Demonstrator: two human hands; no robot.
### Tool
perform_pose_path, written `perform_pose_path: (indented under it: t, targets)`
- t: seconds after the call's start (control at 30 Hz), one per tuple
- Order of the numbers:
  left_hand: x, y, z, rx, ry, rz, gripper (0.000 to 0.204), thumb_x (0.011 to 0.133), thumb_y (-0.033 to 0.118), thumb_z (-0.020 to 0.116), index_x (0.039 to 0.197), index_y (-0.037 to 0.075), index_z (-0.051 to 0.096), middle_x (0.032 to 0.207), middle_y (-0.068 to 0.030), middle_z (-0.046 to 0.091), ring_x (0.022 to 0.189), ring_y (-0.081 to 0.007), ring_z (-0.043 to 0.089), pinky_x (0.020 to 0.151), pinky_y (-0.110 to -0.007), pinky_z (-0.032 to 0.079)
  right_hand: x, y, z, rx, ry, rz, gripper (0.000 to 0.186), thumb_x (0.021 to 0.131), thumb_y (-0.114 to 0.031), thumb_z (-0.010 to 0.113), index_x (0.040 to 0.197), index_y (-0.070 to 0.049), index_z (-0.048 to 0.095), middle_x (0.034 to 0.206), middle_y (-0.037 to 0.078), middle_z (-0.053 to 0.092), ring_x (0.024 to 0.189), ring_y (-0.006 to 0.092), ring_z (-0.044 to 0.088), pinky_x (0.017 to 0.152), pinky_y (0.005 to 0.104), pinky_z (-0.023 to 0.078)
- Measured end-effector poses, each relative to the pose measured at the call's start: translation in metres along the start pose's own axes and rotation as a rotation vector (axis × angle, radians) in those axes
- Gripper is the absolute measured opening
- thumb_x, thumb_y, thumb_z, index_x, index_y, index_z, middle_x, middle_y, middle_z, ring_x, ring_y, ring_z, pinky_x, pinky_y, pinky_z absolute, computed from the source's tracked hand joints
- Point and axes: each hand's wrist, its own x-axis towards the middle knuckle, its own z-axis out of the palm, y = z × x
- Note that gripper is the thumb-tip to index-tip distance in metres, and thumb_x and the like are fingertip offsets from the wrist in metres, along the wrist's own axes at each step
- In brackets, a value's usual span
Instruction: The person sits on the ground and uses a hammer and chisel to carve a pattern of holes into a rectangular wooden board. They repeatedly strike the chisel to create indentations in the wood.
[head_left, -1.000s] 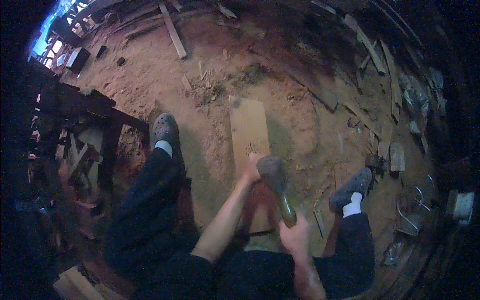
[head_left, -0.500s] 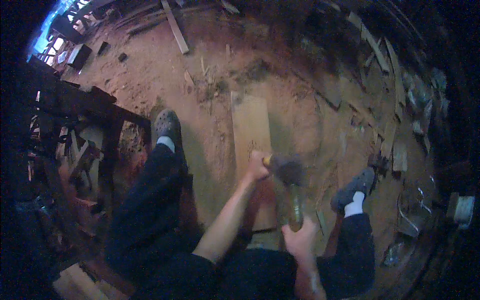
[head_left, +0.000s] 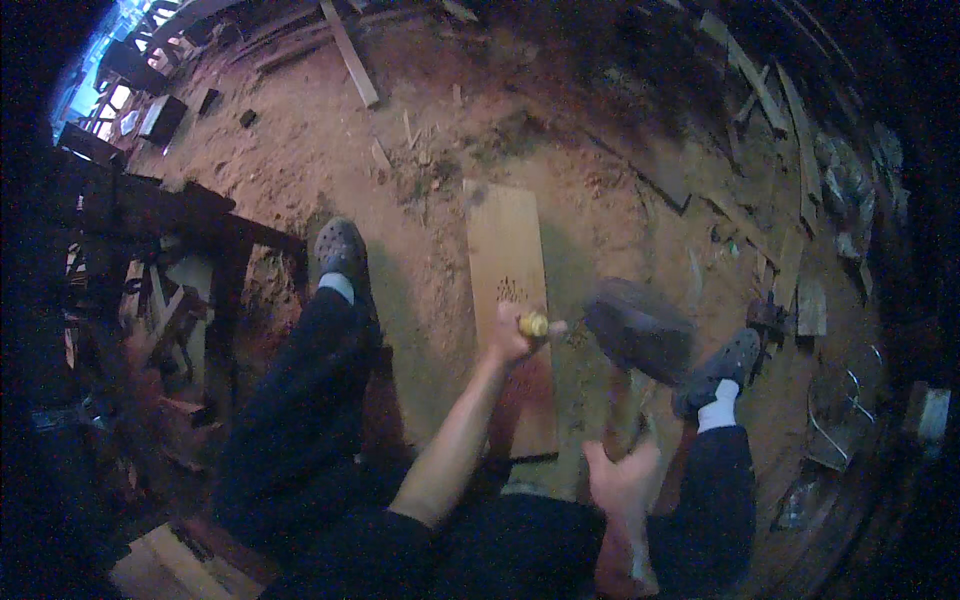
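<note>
My left hand [head_left: 511, 338] is closed around a yellow-handled chisel [head_left: 533, 325], held over a long wooden board [head_left: 506, 235]. The chisel's blade is hidden below the fist. A cluster of small dark marks shows on the board just beyond that hand. To the right, my right hand [head_left: 627, 476] grips the wooden handle of a mallet [head_left: 640, 328]. The mallet's big dark head is blurred by motion and hangs in the air right of the chisel, apart from it. The board lies lengthwise between my legs.
My shoes [head_left: 341, 250] stand on either side of the board on reddish dirt ground. A dark wooden frame [head_left: 255, 228] is at the left. Loose planks [head_left: 745, 75] and clear plastic [head_left: 848, 190] lie along the right, and a narrow batten [head_left: 349, 52] lies farther ahead.
The mallet has swung right, away from the chisel, where its head was close against the yellow handle. My right hand moved slightly right with it; my left hand stayed nearly in place.
</note>
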Motion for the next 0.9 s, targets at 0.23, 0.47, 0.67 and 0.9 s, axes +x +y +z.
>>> perform_pose_path:
  t: [0.23, 0.47, 0.67, 0.9]
  targets:
    - [0.007, -0.008, -0.007, -0.043, 0.049, 0.069, 0.039, 0.061, 0.033, 0.073, 0.053, 0.006, 0.047, 0.045, -0.0052, 0.041, 0.041, -0.0161, 0.041, 0.041, -0.031, 0.032, 0.02, 0.047, 0.032, -0.155, -0.091, -0.08, 0.03, 0.064, -0.01, 0.063, 0.088, 0.002, 0.053, 0.075, 0.015, 0.057, 0.073, 0.0283, 0.057, 0.066, 0.0369, 0.045]
    - [0.004, 0.019, -0.005, 0.04, 0.127, 0.201, 0.028, 0.059, 0.025, 0.069, 0.054, 0.007, 0.049, 0.047, -0.0083, 0.044, 0.041, -0.0203, 0.045, 0.043, -0.031, 0.035, -0.013, 0.008, 0.0, 0.037, 0.041, -0.118, 0.031, 0.062, -0.01, 0.065, 0.087, 0.002, 0.052, 0.077, 0.013, 0.056, 0.07, 0.026, 0.057, 0.064, 0.0362, 0.045]
    - [0.007, 0.006, -0.014, 0.053, -0.027, 0.104, 0.017, 0.06, 0.018, 0.064, 0.058, 0.007, 0.052, 0.051, -0.0088, 0.048, 0.043, -0.0207, 0.046, 0.044, -0.03, 0.038, 0.004, 0.041, 0.026, -0.152, 0.06, -0.3, 0.036, 0.062, -0.012, 0.065, 0.092, 0.002, 0.051, 0.078, 0.012, 0.056, 0.071, 0.0264, 0.057, 0.067, 0.0375, 0.045]
    - [0.001, -0.045, -0.002, -0.288, 0.144, 0.053, 0.018, 0.061, 0.02, 0.065, 0.06, 0.006, 0.053, 0.051, -0.0087, 0.048, 0.043, -0.0211, 0.047, 0.043, -0.032, 0.035, -0.006, -0.016, 0.007, -0.082, -0.077, -0.055, 0.036, 0.065, -0.014, 0.065, 0.094, 0.003, 0.051, 0.087, 0.017, 0.057, 0.075, 0.0292, 0.058, 0.067, 0.0377, 0.046]
